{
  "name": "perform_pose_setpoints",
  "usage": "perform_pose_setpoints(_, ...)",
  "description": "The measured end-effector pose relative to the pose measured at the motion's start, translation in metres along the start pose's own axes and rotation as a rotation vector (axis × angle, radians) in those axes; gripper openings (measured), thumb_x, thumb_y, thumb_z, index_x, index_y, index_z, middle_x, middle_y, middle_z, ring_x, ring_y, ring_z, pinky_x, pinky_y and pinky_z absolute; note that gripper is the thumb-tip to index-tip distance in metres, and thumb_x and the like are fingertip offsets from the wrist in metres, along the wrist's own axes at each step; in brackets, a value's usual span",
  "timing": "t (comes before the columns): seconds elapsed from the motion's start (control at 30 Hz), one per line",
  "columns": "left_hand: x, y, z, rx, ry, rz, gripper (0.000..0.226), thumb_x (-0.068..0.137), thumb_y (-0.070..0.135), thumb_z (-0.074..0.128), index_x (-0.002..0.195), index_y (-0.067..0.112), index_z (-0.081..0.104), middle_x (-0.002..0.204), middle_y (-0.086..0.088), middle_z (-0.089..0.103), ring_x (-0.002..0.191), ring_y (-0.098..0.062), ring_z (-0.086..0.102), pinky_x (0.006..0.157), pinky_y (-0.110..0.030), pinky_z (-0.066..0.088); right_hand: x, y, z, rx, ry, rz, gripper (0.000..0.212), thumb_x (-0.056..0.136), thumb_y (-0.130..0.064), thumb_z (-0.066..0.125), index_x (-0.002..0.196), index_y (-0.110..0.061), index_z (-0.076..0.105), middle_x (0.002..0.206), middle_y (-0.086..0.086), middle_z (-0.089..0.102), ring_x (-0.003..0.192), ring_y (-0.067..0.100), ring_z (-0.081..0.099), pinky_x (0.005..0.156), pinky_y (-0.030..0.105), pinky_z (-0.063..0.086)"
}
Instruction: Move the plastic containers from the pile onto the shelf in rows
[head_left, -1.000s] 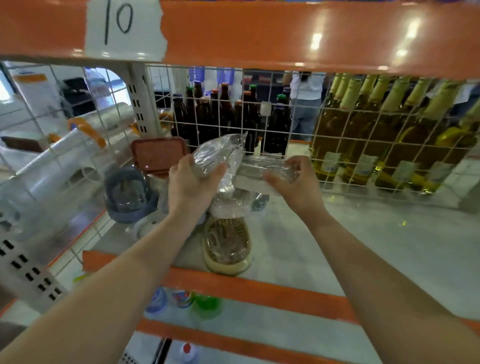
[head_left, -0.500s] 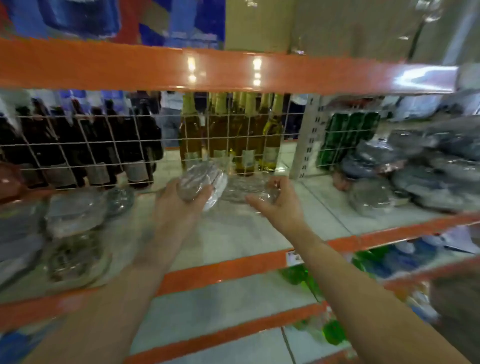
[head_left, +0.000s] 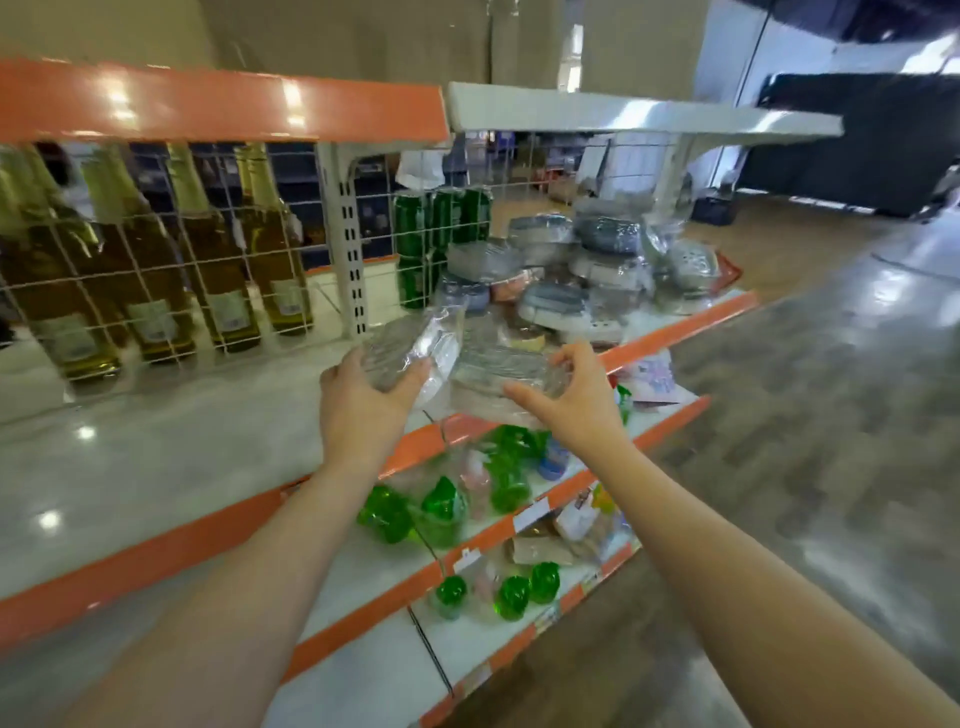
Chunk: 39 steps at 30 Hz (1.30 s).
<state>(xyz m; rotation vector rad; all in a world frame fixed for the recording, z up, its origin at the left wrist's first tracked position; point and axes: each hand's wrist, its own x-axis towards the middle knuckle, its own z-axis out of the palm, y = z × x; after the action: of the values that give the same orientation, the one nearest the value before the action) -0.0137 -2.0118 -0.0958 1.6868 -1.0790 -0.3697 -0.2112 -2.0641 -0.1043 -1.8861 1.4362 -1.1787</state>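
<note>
My left hand (head_left: 363, 405) grips a clear plastic-wrapped container (head_left: 410, 345) held above the shelf edge. Just to its right, my right hand (head_left: 569, 400) holds a second wrapped container (head_left: 498, 364), flat and clear. Both are in the air in front of the pale shelf board (head_left: 156, 467). Behind them, at the shelf's right end, lies the pile of wrapped plastic containers (head_left: 582, 265), grey, blue and pink ones stacked loosely.
A wire grid (head_left: 182, 270) backs the shelf, with yellow bottles (head_left: 218, 260) and green cans (head_left: 441, 218) behind it. An upright post (head_left: 350, 249) splits the bays. Lower shelves hold green bottles (head_left: 441, 509). Open floor lies to the right.
The view has swung right, from the left bay with placed containers past the bottles to the pile. Both hands keep holding their wrapped containers throughout.
</note>
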Motion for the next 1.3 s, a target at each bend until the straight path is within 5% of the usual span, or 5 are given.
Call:
perform_pose_setpoints(0.13, -0.008, 0.024, 0.061, 0.008, -0.09, 0.029, 0.077, 0.08, 0.051, 0.067, 0.14, 0.01, 0.041, 0.136, -0.016, 0.043, 0.122, -0.03, 0.046, 0.1, -0.031, 0.036, 0.001, 0.04, -0.048, -0.016, 0.09, 0.084, 0.052, 0.07, -0.047, 0.078, 0.099, -0.02, 0.044, 0.101, -0.004, 0.048, 0.086, 0.011, 0.046, 0.063, 0.017, 0.034)
perform_pose_setpoints(0.3, 0.005, 0.041, 0.122, 0.03, -0.15, 0.068, 0.083, 0.08, 0.055, 0.064, 0.145, 0.012, 0.034, 0.141, -0.017, 0.037, 0.127, -0.032, 0.041, 0.103, -0.036, 0.034, 0.016, 0.075, -0.083, -0.046, 0.215, 0.174, 0.051, 0.071, -0.045, 0.078, 0.098, -0.018, 0.044, 0.096, -0.007, 0.044, 0.087, 0.013, 0.046, 0.072, 0.027, 0.04)
perform_pose_setpoints(0.7, 0.145, 0.063, 0.204, 0.058, 0.059, 0.16, 0.083, 0.078, 0.064, 0.059, 0.141, 0.016, 0.038, 0.139, -0.012, 0.038, 0.127, -0.031, 0.04, 0.103, -0.051, 0.038, 0.173, 0.105, -0.087, -0.077, 0.3, 0.025, 0.053, 0.072, -0.04, 0.079, 0.099, -0.019, 0.039, 0.104, -0.005, 0.041, 0.09, 0.009, 0.04, 0.065, 0.012, 0.033)
perform_pose_setpoints(1.07, 0.226, 0.066, 0.242, 0.139, 0.227, 0.301, 0.076, 0.082, 0.054, 0.063, 0.14, 0.011, 0.038, 0.137, -0.016, 0.04, 0.125, -0.028, 0.038, 0.099, -0.032, 0.034, 0.283, 0.119, -0.061, 0.039, 0.346, -0.1, 0.053, 0.073, -0.036, 0.079, 0.099, -0.02, 0.036, 0.104, -0.008, 0.038, 0.089, 0.006, 0.038, 0.069, 0.004, 0.034)
perform_pose_setpoints(1.3, 0.272, 0.075, 0.273, 0.249, 0.335, 0.363, 0.076, 0.077, 0.062, 0.056, 0.131, 0.009, 0.046, 0.129, -0.013, 0.049, 0.119, -0.027, 0.043, 0.092, -0.019, 0.026, 0.359, 0.131, -0.061, 0.046, 0.357, -0.166, 0.052, 0.075, -0.037, 0.077, 0.101, -0.018, 0.036, 0.111, -0.002, 0.037, 0.097, 0.013, 0.043, 0.074, 0.018, 0.035)
